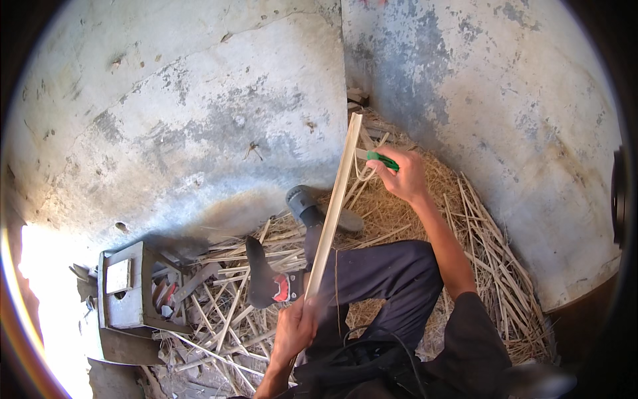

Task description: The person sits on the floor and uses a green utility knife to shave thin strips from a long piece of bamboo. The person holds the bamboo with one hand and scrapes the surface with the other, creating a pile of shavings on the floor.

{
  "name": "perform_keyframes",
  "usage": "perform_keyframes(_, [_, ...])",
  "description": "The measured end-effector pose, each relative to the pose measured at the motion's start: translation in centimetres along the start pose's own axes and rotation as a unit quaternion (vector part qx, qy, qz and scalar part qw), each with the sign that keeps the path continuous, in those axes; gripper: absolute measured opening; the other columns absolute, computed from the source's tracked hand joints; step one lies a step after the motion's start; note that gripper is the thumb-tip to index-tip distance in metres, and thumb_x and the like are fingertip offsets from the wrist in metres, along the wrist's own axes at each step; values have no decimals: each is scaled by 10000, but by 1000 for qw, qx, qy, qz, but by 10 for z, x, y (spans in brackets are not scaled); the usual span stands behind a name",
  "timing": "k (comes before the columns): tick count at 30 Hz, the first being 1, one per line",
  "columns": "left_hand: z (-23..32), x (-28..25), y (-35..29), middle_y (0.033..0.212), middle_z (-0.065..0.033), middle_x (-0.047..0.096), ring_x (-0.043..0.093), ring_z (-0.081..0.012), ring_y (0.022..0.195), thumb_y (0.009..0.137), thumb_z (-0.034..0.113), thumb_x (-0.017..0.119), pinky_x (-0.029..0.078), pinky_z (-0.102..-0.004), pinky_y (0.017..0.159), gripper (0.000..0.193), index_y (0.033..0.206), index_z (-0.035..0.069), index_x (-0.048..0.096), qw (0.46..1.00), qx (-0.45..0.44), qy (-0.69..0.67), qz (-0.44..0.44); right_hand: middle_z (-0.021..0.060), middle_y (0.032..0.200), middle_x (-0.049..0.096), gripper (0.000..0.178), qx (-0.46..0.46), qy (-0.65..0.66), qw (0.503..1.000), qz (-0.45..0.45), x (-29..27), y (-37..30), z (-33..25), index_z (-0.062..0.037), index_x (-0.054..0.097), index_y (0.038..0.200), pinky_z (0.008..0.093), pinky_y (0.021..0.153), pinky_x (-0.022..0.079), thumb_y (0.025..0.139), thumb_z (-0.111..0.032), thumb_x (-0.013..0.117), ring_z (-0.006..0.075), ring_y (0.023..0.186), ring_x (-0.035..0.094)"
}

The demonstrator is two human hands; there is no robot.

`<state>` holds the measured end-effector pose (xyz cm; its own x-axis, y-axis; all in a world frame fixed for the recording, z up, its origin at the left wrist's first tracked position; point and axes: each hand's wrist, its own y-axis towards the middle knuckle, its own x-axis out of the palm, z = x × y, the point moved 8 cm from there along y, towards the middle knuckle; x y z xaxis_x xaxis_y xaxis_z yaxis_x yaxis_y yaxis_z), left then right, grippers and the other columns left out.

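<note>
My left hand [296, 327] is closed round the lower end of a long, pale split bamboo strip [337, 206], its hollow side partly showing. The strip slants up and slightly right, passing over my legs. Near its upper end, my right hand [407, 175] grips a green-handled knife [383, 160]. The short blade reaches the strip's right edge; whether it is cutting in is too small to tell. A thin curled sliver [364, 174] hangs beside the blade, below the knife handle.
Loose bamboo sticks [229, 319] and straw-like shavings [425, 199] cover the floor. A battered wooden box [136, 286] holding odds and ends stands at the left. Peeling walls [219, 113] meet in a corner ahead. My socked foot [266, 279] and a grey slipper [302, 199] lie left of the strip.
</note>
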<state>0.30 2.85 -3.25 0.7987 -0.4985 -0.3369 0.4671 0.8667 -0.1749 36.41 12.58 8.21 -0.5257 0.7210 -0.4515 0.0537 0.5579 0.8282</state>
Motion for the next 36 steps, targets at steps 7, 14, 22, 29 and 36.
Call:
perform_keyframes(7, [-10, 2, -8, 519, -31, 560, 574, -127, 419, 1165, 259, 488, 448, -319, 438, 378, 908, 21, 631, 999, -28, -19, -6, 13, 652, 717, 418, 24, -41, 999, -24, -1, 5, 5, -131, 836, 979, 305, 450, 390, 1043, -522, 703, 132, 476, 584])
perform_keyframes(14, [-18, -3, -12, 522, -37, 561, 574, -135, 423, 1168, 282, 504, 444, -323, 436, 407, 872, 22, 604, 1000, -25, 4, 7, 18, 648, 714, 468, 24, -23, 999, -13, 4, 6, 12, -116, 833, 983, 296, 468, 416, 1050, -553, 679, 137, 493, 607])
perform_keyframes(22, [-29, -8, -12, 515, -35, 556, 556, -122, 421, 1164, 296, 525, 436, -318, 443, 417, 873, 12, 613, 998, -52, -16, 18, 3, 714, 717, 520, 287, 335, 860, -257, 44, -14, 41, -84, 818, 970, 283, 498, 384, 1086, -552, 625, 114, 542, 576])
perform_keyframes(29, [-25, -13, -14, 518, -40, 563, 559, -122, 424, 1153, 301, 555, 433, -313, 445, 409, 872, 11, 623, 999, -30, -1, 40, 18, 698, 678, 485, 115, 161, 970, -139, 39, -9, 15, -29, 806, 998, 325, 553, 392, 1060, -496, 690, 103, 578, 551])
perform_keyframes(36, [-22, -9, -14, 531, -34, 567, 558, -119, 430, 1154, 297, 550, 437, -316, 449, 410, 865, 15, 620, 999, -41, 7, 21, 36, 769, 732, 413, 114, 80, 987, -76, 27, 1, 15, -40, 812, 1047, 313, 553, 408, 1047, -443, 722, 108, 599, 584])
